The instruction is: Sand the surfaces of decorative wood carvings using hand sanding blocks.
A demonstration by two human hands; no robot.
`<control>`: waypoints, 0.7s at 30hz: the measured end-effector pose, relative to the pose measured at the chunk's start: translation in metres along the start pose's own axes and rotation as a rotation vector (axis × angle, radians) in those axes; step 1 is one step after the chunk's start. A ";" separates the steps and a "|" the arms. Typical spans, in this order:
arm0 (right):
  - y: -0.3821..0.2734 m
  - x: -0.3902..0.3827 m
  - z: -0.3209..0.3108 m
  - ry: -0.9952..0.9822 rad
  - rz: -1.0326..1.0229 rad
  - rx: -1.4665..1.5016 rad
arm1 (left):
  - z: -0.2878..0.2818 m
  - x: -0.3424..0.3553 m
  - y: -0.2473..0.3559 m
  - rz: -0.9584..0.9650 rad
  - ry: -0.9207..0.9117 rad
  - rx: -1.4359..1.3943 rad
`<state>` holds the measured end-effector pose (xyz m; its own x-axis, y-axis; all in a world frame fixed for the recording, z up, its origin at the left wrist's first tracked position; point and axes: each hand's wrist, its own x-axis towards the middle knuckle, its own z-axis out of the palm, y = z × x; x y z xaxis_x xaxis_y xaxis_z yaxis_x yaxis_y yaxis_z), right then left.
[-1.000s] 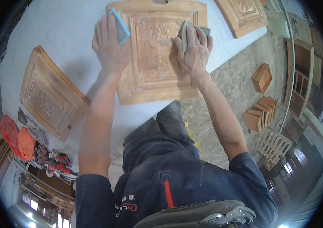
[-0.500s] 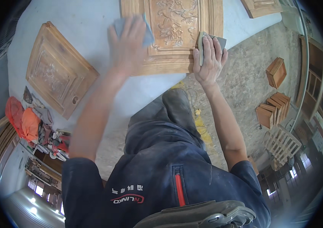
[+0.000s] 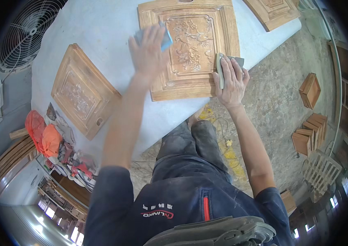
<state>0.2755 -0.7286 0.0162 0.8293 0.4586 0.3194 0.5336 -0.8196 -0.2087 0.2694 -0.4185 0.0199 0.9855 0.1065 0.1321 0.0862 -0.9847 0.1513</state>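
Observation:
A carved wooden cabinet door (image 3: 190, 45) lies on the pale covered table in front of me. My left hand (image 3: 149, 53), slightly blurred, presses a blue-grey sanding pad (image 3: 167, 39) against the door's left frame, with fingers laid over the pad. At the door's right edge, my right hand (image 3: 233, 82) grips a grey sanding sponge (image 3: 220, 69) with a pale side. Its thumb is at the door's lower right edge and its fingers lie over the sponge. What part of each pad touches the wood is hidden.
A second carved door (image 3: 81, 90) lies at left, another panel (image 3: 272, 14) at far right on the table (image 3: 100, 37). Red and orange cloths (image 3: 45, 137) heap at the left edge. Wooden drawers (image 3: 310, 90) stand on the floor at right; a fan (image 3: 32, 30) is at far left.
The whole view has shifted, showing more of the door's far end and the fan. My left hand has slid a little farther up the left frame; the right hand keeps its place at the edge.

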 end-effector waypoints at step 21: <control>-0.010 0.012 0.005 0.050 0.091 -0.012 | -0.041 -0.056 -0.016 0.183 -0.092 -0.161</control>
<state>0.2806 -0.7136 0.0177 0.8647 0.3646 0.3454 0.4542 -0.8612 -0.2282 0.2068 -0.4034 0.0498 0.9924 -0.0912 0.0825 -0.1114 -0.9511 0.2881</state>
